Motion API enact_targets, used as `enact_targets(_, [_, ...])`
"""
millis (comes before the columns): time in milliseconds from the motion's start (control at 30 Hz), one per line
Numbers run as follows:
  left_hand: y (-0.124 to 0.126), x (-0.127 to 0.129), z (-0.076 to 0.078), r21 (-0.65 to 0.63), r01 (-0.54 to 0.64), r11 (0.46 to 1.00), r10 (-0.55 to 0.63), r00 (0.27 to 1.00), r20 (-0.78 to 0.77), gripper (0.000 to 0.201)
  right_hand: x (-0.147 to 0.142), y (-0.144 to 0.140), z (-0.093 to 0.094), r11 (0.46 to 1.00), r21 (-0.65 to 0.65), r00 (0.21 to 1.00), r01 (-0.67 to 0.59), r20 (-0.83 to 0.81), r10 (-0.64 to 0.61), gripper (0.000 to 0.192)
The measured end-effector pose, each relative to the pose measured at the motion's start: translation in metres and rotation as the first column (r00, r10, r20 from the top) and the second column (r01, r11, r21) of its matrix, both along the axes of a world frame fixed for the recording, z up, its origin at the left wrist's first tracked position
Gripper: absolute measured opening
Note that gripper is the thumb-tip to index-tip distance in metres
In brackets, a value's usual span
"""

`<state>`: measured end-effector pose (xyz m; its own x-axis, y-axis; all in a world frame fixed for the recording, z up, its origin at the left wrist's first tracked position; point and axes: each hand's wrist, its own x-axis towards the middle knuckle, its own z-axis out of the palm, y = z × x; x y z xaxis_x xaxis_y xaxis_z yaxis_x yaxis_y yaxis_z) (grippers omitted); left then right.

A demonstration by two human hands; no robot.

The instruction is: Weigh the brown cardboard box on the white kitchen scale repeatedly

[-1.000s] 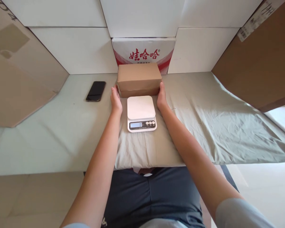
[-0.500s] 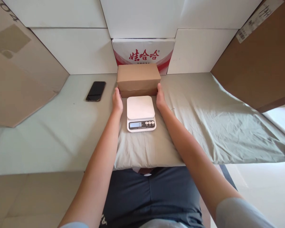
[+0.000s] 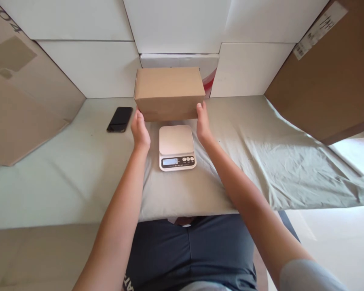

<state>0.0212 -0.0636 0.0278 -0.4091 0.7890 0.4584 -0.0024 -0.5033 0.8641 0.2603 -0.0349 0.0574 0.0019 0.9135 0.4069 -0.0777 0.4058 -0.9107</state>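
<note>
Presently, your left hand point(image 3: 140, 132) and right hand point(image 3: 203, 124) are clamped on opposite ends of the plain brown cardboard box point(image 3: 169, 93), held off the surface just behind the white digital kitchen scale point(image 3: 176, 147). Its platform is bare, so weighing appears outstanding. A black phone point(image 3: 119, 119) lies left.

Plain brown cardboard box point(image 3: 169, 93), closed, level, long side across, held above the bench at twelve o'clock of the white scale point(image 3: 176, 147)
</note>
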Motion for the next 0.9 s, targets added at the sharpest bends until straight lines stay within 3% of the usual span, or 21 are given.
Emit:
enact_targets(167, [-0.065, 0.001, 0.022, -0.108, 0.092, 0.99, -0.086, 0.994, 0.061, 0.086, 0.013, -0.076, 0.02, 1.0, 0.016, 1.0, -0.016, -0.007, 0.017, 0.081])
enact_targets(267, [-0.108, 0.01, 0.018, -0.138, 0.102, 0.985, -0.09, 0.992, 0.092, 0.091, 0.024, -0.116, 0.014, 0.999, 0.019, 0.999, -0.048, -0.011, 0.048, 0.073])
enact_targets(367, [-0.132, 0.02, 0.01, -0.149, 0.089, 0.985, -0.076, 0.993, 0.088, 0.095, 0.029, -0.133, -0.003, 0.998, 0.031, 0.998, -0.063, -0.019, 0.064, 0.069])
enact_targets(500, [-0.139, 0.025, 0.002, -0.147, 0.056, 0.988, -0.048, 0.997, 0.057, 0.098, 0.028, -0.134, -0.019, 0.995, 0.065, 0.994, -0.07, -0.074, 0.075, 0.064])
enact_targets(900, [-0.142, 0.016, -0.011, -0.199, 0.019, 0.98, -0.003, 0.997, 0.077, 0.097, 0.029, -0.135, -0.032, 0.996, 0.028, 0.995, -0.089, -0.043, 0.09, 0.071])
